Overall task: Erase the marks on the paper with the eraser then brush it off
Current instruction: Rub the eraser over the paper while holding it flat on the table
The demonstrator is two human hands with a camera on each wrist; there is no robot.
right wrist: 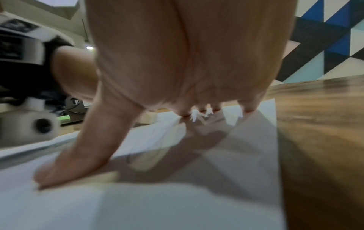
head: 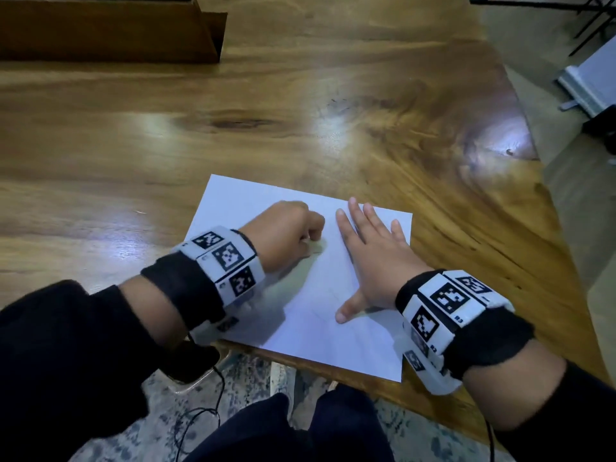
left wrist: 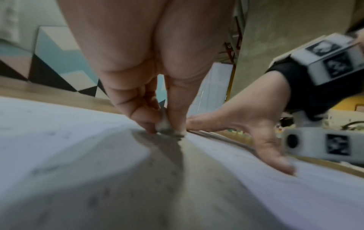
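Wooden table (head: 300,95): left hand (head: 283,235) pinches eraser (left wrist: 164,126); right hand (head: 373,261) flat on paper (head: 300,321).

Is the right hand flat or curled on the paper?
Flat: the right hand lies spread on the paper, fingers straight, thumb out.

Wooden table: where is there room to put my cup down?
Bare wooden table lies left of the white paper sheet and beyond it, up to the brown box. The paper is crowded: left hand, right hand.

White paper (head: 233,208) with faint grey marks; grey-smudged eraser (left wrist: 164,124); brown wood-grain bench (head: 300,95); black sleeves (head: 60,345).
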